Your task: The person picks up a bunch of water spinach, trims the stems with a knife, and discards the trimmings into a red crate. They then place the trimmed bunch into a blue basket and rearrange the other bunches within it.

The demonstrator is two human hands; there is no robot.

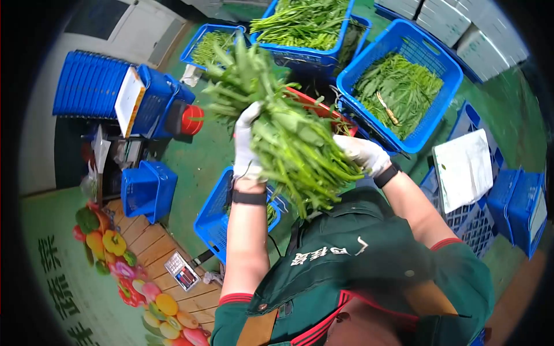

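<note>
A big bunch of leafy greens with long green stems is held up in front of my chest. Wrapped round its left side is my left hand, in a white glove, with a black band on the wrist. My right hand, also white-gloved, grips the stems from the right; its fingertips are partly hidden by the greens. Leaves point away from me and the stem ends hang toward my apron. Below the bunch, a blue basket is partly covered by my left arm.
Blue crates of greens stand ahead: a large crate at right, another crate at the back and a small basket. A red container sits behind the bunch. Stacked blue baskets, a red bucket and a scale are left.
</note>
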